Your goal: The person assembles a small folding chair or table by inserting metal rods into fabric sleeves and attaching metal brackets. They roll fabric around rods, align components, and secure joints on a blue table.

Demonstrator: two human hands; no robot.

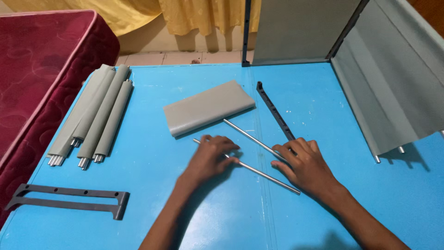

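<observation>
Fingers (222, 141) of the left hand (210, 157) and right hand (305, 164) lay open, flat on 2 thin metal rods (259, 172) on the blue worktop (152, 153); a folded grey fabric panel (208, 107) lay just beyond.

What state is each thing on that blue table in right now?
Left hand: flat on a metal rod.
Right hand: resting on second rod and dark strut.
Folded grey fabric: lying flat.
Rolled fabric bundle: rolled, untouched.
Dark bracket: lying flat.
Fabric frame: partly assembled, upright.

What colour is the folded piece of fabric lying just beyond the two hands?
The folded fabric is plain grey with no pattern, seen clearly in the head view on the blue table.
</observation>
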